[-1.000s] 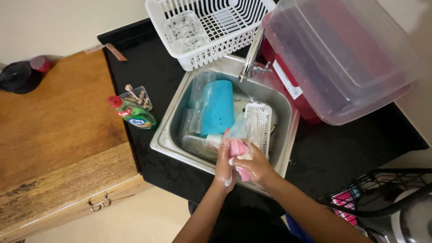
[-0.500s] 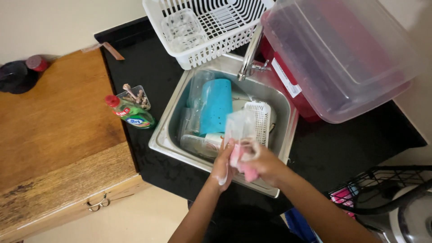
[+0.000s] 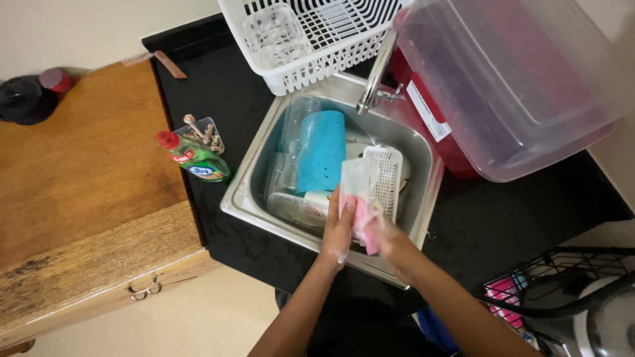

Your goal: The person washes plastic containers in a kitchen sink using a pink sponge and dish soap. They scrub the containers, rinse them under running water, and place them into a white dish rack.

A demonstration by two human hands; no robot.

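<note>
Head view, going from left to right: a brown wooden table (image 3: 79, 192) stands at the left, with a dark round thing (image 3: 23, 99) at its far corner. Next to it, on the black counter (image 3: 218, 86), lies a green soap bottle (image 3: 195, 158) with a red cap, just beside a small clear tub (image 3: 202, 132). Then comes the metal sink (image 3: 245, 198), full of things. A blue cup (image 3: 322, 149) lies on its side in it, with a white slotted holder (image 3: 385, 173) beside it. The left hand (image 3: 338, 228) is wet and soapy. It is closed around the edge of a clear plastic piece (image 3: 356, 180) and holds it up over the front of the sink. The right hand (image 3: 390, 241) is clenched on a pink sponge (image 3: 364, 221) and presses it against that clear piece, so the sponge sits between both hands. Behind the sink stands a white dish rack (image 3: 317, 39), and to the right a big clear bin (image 3: 516, 79)
</note>
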